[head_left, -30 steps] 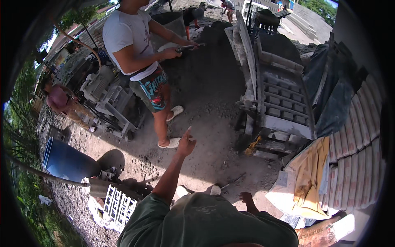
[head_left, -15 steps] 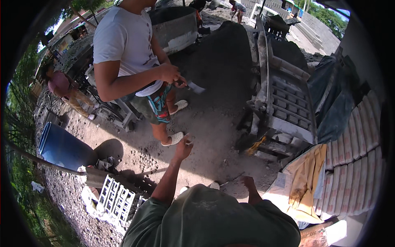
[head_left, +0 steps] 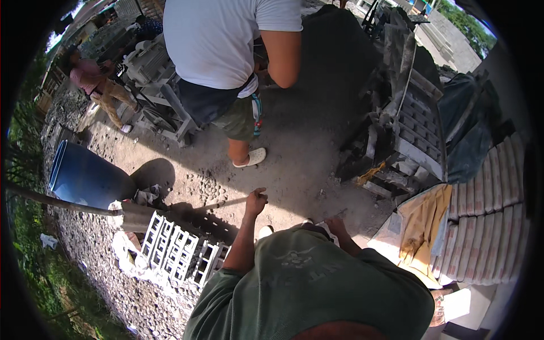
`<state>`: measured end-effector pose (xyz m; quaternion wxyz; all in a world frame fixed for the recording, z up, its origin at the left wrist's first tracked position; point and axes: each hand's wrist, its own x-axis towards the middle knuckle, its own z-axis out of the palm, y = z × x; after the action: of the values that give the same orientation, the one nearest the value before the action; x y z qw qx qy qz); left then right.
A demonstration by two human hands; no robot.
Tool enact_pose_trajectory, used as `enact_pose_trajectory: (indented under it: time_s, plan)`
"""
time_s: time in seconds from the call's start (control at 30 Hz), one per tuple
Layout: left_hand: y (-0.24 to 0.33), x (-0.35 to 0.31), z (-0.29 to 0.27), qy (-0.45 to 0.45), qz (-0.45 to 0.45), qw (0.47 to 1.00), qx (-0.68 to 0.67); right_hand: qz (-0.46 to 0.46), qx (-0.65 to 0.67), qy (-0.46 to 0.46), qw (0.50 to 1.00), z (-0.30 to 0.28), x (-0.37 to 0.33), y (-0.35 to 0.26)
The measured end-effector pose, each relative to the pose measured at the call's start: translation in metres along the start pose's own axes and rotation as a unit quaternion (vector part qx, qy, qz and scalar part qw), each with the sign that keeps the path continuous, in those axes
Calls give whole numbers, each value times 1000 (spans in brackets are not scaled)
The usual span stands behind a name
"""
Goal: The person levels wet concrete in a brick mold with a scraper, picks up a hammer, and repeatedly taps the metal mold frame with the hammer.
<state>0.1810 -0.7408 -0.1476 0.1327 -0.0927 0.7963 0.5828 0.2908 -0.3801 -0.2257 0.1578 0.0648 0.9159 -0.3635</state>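
Note:
My left hand (head_left: 256, 202) is raised in front of me with its fingers curled in; whatever it may hold is too small to make out. Lower and to the right, my right hand (head_left: 336, 226) is held near my body, its fingers bent. A thin dark piece (head_left: 341, 213) shows at its fingertips, too unclear to name. Ahead of me stands a person in a white shirt (head_left: 212, 45), turned away, whose hands are mostly hidden by the body. Behind my left hand, a pole (head_left: 224, 203) runs low over the ground.
To the left are a blue barrel (head_left: 90, 175), grey hollow blocks (head_left: 175, 249) and a machine (head_left: 150, 71); another person (head_left: 93, 82) stands beyond. A dark sand heap (head_left: 334, 62) lies ahead. At right are a block-mould frame (head_left: 419, 136), a tan sheet (head_left: 425, 218) and stacked sacks (head_left: 481, 238).
The person in white has turned away from me and shifted rightward in view. My view has swung a little left. Both my hands stay in front, the right drawn closer to my body.

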Motion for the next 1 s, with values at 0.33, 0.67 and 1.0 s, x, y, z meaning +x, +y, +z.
enact_pose_trajectory:
  time_s: [0.33, 0.67, 1.0]
  plan:
    - [-105, -13, 5, -86, -75, 991, 67, 80, 12, 153, 985, -28, -14, -28]
    - [-186, -66, -29, -102, -66, 937, 328, 62, -43, 98, 992, -18, -31, 86]
    - [-68, 3, 123, -70, -61, 975, 201, 33, -66, 146, 987, -103, 67, 147]
